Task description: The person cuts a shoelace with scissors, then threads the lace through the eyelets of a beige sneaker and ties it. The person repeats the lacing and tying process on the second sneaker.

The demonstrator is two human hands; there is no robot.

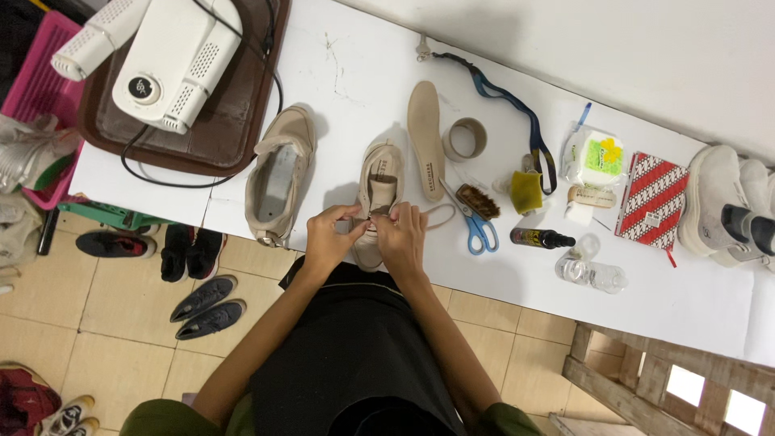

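Note:
A beige sneaker (380, 182) lies on the white table (355, 73), toe towards me, tongue raised. Both hands meet over its front part. My left hand (328, 236) pinches the shoe's near left side, and my right hand (401, 234) grips the lace area, with a beige lace (442, 213) looping out to the right. The second beige sneaker (278, 173) rests on its side just left of it. A loose beige insole (425, 137) lies to the right of the shoe.
A white shoe dryer (173, 60) sits on a brown tray (234, 121) at the top left. To the right lie blue scissors (476, 226), a brush (478, 200), a tape roll (466, 139), a dark bottle (541, 237), a red patterned notebook (652, 200) and white sneakers (726, 206). Shoes stand on the tiled floor (73, 299).

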